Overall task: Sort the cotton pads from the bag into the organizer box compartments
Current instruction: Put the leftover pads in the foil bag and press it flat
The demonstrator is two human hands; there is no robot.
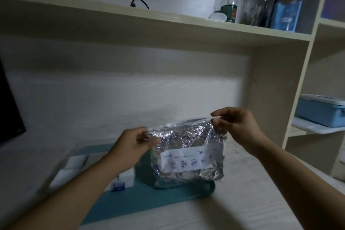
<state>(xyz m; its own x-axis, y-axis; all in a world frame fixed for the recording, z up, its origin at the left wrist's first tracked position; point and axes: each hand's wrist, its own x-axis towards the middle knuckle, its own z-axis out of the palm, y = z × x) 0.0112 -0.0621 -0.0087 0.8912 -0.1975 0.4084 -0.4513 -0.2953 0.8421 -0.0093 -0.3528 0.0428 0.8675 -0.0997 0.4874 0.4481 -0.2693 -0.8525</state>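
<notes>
One crinkled silver bag (pixel 188 152) hung at the centre of the frame, its top edge pinched at the left corner by the left hand (pixel 133 147) and at the right corner by the right hand (pixel 238 127), the two hands held apart. Below left, one clear organizer box (pixel 78 170) with white cotton pads (pixel 74 161) lay on a teal mat (pixel 145 200), partly hidden by the left forearm. One blue tub (pixel 320 111) stood on a shelf at the right edge.

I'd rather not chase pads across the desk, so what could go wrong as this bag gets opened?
Both hands, left hand and right hand, pinch the top corners of the foil bag, which is held in the air. A sudden pull could spill its contents. The organizer box sits off to the left, not under the bag, so anything falling would likely miss it.
</notes>
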